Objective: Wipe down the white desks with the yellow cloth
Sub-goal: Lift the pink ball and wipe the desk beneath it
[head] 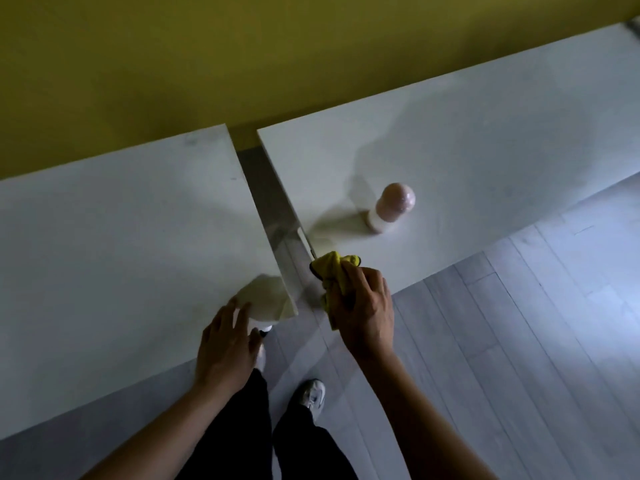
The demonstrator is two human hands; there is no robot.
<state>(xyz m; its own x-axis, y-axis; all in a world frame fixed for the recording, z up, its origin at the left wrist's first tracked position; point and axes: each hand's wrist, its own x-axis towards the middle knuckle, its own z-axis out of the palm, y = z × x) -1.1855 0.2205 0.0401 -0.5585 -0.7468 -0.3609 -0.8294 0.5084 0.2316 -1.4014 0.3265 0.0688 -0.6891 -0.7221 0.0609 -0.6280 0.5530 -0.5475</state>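
Yellow cloth (337, 276) sits bunched in the right hand (363, 311), just right of the middle of the frame. The fingers curl over it and press it against the near left corner of the right desk (485, 150), and part of the cloth hangs down past the desk's edge. A dark trim shows along the cloth's upper edge.

That desk is white and runs from the centre toward the upper right of the frame. On it, well apart from the cloth, stands a small bottle (389, 209) with a rounded pink cap and a pale body, upright and casting a shadow to its left.

The left desk (104, 254), also white, fills the left half of the frame. A narrow gap with a grey strip (270, 202) runs between the two desks. At the near right corner of the left desk lies a pale, cream-coloured piece of something flat (266, 299); whether it is paper or cloth I cannot tell. The left hand (227, 344) rests beside it with fingers straight and spread, fingertips touching its edge, holding nothing.

Below, at the bottom centre, black trousers (304, 445) and a light sneaker (313, 396) stand on a pale grey plank floor (519, 323). A mustard-yellow wall (207, 57) fills the top of the frame.
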